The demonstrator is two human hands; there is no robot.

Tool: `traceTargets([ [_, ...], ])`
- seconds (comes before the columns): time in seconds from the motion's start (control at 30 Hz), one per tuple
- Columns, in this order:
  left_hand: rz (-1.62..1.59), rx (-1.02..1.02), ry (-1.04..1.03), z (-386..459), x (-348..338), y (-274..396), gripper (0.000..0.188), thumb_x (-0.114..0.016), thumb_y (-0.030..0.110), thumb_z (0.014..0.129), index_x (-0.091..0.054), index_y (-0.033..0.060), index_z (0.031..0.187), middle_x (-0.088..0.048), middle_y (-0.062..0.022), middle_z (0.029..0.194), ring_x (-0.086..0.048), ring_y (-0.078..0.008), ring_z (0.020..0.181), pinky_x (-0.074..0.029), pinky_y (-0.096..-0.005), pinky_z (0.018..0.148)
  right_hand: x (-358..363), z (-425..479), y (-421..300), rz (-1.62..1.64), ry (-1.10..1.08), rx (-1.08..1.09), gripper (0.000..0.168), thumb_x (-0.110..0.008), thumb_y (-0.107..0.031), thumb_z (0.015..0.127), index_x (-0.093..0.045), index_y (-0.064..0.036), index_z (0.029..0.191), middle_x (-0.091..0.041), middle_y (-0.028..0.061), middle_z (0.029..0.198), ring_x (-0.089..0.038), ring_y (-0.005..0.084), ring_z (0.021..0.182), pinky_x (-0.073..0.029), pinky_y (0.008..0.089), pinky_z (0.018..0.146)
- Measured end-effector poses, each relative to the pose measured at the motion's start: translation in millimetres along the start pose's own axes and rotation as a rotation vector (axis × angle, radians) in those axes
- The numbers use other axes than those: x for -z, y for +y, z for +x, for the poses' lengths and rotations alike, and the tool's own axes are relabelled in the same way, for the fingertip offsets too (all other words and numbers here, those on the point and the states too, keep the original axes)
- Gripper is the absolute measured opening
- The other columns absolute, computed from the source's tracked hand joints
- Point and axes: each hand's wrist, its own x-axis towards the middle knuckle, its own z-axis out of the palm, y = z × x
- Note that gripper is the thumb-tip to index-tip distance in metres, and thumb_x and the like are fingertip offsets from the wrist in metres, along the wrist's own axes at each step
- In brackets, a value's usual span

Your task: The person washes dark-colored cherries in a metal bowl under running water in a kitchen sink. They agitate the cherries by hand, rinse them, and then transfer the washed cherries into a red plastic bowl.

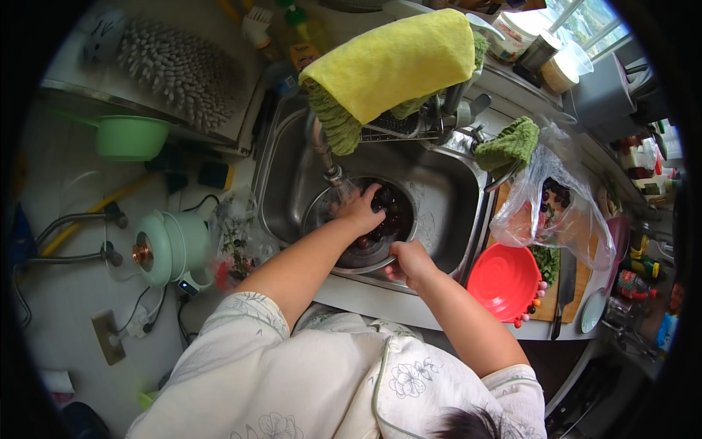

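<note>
A round metal bowl (412, 206) with dark grapes or similar fruit (390, 211) and water stands in the stainless steel sink (447, 181). Water runs from the faucet (332, 174) at the bowl's left side. My left hand (356, 210) reaches under the stream into the bowl, fingers spread beside the fruit; whether its fingertips touch any fruit is hidden. At the bowl's near right edge, my right hand (407, 263) grips the rim.
Right of the sink lie a red plastic basin (502, 280), a knife (566, 285) on a wooden cutting board (543, 311) and a clear plastic bag (576, 233) with dark fruit. A yellow towel (395, 60) hangs over a rack behind the faucet. Left is a green electric pot (178, 247).
</note>
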Motion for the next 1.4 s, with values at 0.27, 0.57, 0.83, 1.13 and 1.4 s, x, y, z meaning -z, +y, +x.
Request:
traceTargets([
  [0.27,-0.007,-0.020,-0.018,0.0,-2.4,2.5,0.068,-0.058,0.044,0.075,-0.031,0.0321,0.136,-0.034,-0.0081,0.136,-0.027,-0.0301,0.129,-0.023,-0.0584,0.099,2.0,-2.3,0.4,0.020,-0.019,0.016,0.012,-0.049,-0.007,0.079,-0.049,0.005,0.080,-0.051,0.0092,0.067,-0.055,0.0186,0.046,-0.046,0.0286,0.037],
  [0.57,-0.038,-0.037,-0.031,2.0,-15.7,3.7,0.068,-0.059,0.043,0.073,-0.034,0.0322,0.135,-0.035,-0.0081,0.136,-0.027,-0.0323,0.128,-0.024,-0.0575,0.100,7.7,-3.3,-2.7,-0.022,0.007,-0.053,0.014,-0.049,-0.009,0.080,-0.050,0.004,0.081,-0.051,0.0091,0.067,-0.054,0.0181,0.047,-0.046,0.0292,0.039],
  [0.83,-0.052,-0.035,-0.132,1.9,-14.1,1.2,0.067,-0.057,0.041,0.075,-0.031,0.0315,0.136,-0.033,-0.0083,0.138,-0.025,-0.0296,0.130,-0.022,-0.0589,0.101,9.4,0.3,-1.6,-0.014,-0.018,-0.106,0.013,-0.049,-0.011,0.081,-0.051,0.002,0.085,-0.052,0.0078,0.068,-0.055,0.0173,0.048,-0.046,0.0289,0.041],
  [1.13,-0.049,-0.013,-0.199,2.8,-9.3,-5.2,0.066,-0.057,0.039,0.076,-0.031,0.0324,0.136,-0.033,-0.0076,0.138,-0.025,-0.0300,0.131,-0.022,-0.0578,0.101,2.0,-0.3,-8.2,-0.037,-0.018,-0.163,0.014,-0.048,-0.013,0.081,-0.052,0.000,0.084,-0.056,0.0094,0.069,-0.057,0.0176,0.050,-0.046,0.0290,0.043],
  [1.4,-0.088,0.005,-0.210,2.8,-9.8,-4.6,0.065,-0.056,0.040,0.076,-0.031,0.0329,0.136,-0.031,-0.0076,0.141,-0.024,-0.0311,0.131,-0.022,-0.0592,0.102,3.5,2.2,-12.3,-0.060,-0.038,-0.183,0.015,-0.048,-0.013,0.082,-0.051,0.001,0.085,-0.057,0.0100,0.069,-0.056,0.0178,0.049,-0.046,0.0290,0.042],
])
